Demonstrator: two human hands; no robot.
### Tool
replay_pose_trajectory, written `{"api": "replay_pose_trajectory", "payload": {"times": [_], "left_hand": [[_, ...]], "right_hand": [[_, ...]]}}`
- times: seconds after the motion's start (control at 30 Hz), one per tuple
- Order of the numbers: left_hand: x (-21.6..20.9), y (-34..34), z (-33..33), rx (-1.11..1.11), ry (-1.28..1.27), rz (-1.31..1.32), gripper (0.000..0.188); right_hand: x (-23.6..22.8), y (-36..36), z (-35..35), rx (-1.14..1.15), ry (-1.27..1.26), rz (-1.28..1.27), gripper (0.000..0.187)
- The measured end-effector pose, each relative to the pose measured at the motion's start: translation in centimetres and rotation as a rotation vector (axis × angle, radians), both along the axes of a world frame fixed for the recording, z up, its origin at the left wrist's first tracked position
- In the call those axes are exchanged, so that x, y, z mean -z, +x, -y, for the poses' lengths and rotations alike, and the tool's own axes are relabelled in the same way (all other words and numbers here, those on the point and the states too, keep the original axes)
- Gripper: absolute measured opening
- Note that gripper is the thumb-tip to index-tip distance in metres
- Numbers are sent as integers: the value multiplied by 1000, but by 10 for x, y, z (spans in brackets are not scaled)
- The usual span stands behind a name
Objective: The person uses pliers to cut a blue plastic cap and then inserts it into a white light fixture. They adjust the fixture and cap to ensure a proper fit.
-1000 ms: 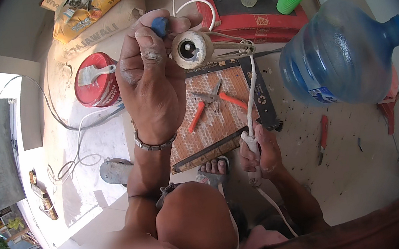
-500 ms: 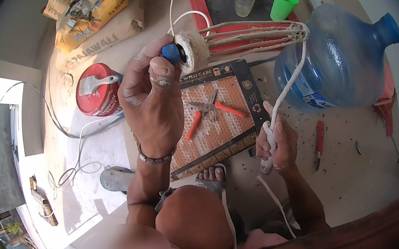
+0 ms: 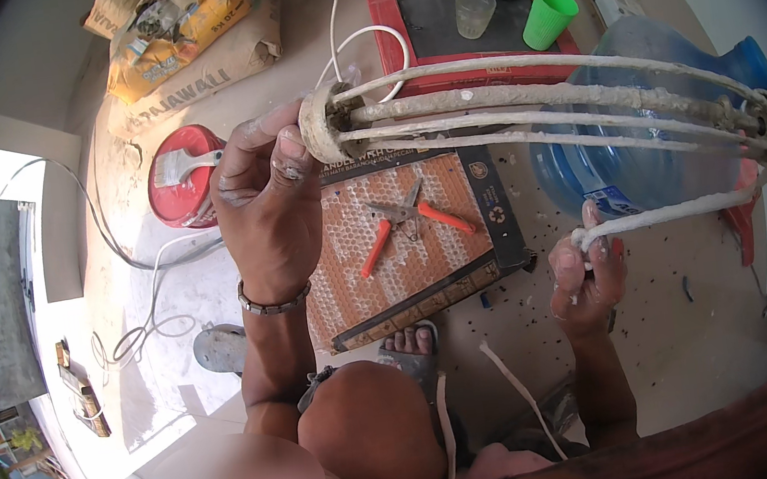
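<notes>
A dusty, plaster-crusted cage of long rods (image 3: pixel 501 98), with a round cap at each end, hangs lengthwise in the air in front of me. My left hand (image 3: pixel 271 211) pinches the rim of its left cap (image 3: pixel 322 123) between thumb and fingers. From the right end a thick whitish cord (image 3: pixel 676 215) runs back to my right hand (image 3: pixel 590 280), whose fingers are curled around the cord's end. Below the cage, orange-handled pliers (image 3: pixel 413 224) lie spread on a bubble-wrapped carton (image 3: pixel 488 189). The kind of rod cage is unclear.
A big blue water jug (image 3: pixel 647 180) lies on its side behind the cage. Cups, one of them green (image 3: pixel 550 16), stand on a red-framed board (image 3: pixel 371 9). Left are a red paint bucket (image 3: pixel 171 204) with a brush (image 3: pixel 187 165), sacks (image 3: pixel 208 83) and loose cables.
The rod cage has swung toward me, its far end moving right and down. My right hand has shifted right with the cord. The blue piece by my left fingertips is out of sight now.
</notes>
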State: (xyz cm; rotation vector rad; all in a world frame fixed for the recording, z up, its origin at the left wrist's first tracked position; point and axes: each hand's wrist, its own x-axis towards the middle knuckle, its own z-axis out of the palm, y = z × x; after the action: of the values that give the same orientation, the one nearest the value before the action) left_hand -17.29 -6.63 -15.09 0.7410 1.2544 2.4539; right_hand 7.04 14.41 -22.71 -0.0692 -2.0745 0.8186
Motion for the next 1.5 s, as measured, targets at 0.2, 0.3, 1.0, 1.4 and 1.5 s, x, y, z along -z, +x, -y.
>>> {"api": "replay_pose_trajectory", "payload": {"times": [0.2,0.3,1.0,1.4,1.5], "left_hand": [[2,-5,7,373,138,230,25],[5,-4,6,469,139,333,29],[-13,-4,8,189,-271,-317,50],[-25,13,10,82,-339,-269,30],[-23,14,1,21,-300,-380,27]], "right_hand": [[-15,6,-10,85,294,88,45],[-13,3,-8,50,133,75,40],[-9,-4,2,-217,-757,470,34],[-12,-10,19,-350,-1070,728,37],[-13,-15,29,-567,-1235,1003,38]]}}
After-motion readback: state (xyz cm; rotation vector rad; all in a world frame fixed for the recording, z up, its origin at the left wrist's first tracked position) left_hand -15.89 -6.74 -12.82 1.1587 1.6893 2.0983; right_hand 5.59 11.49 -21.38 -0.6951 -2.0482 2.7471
